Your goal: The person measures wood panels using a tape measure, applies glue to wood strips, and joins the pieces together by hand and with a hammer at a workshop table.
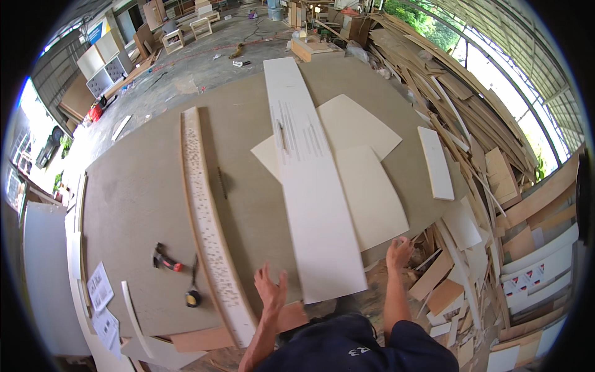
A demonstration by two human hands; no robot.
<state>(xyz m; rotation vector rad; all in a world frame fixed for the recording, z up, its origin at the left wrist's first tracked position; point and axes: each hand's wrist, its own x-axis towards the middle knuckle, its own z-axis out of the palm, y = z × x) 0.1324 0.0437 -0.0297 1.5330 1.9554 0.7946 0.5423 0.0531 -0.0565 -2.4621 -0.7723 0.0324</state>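
Note:
A long white board (322, 217) lies lengthwise on the large grey-brown worktop (248, 229), its near end close to my body. Pencil-like lines mark its far half, and a thin pencil-like stick (282, 135) rests there. Partly under the board are cream sheets (372, 198). My left hand (271, 288) hovers left of the board's near end, fingers spread, holding nothing. Beside the near corner of a cream sheet is my right hand (400, 253), its fingers loosely bent and apart with nothing visible in them; whether it touches the sheet I cannot tell.
Left of the board lies a long wood-edged strip (207, 217) with a speckled face. Beyond it are a black-and-red tool (166, 258), a tape measure (193, 299) and printed papers (102, 288). A short white panel (436, 162) sits at right, near piled wood offcuts (458, 93).

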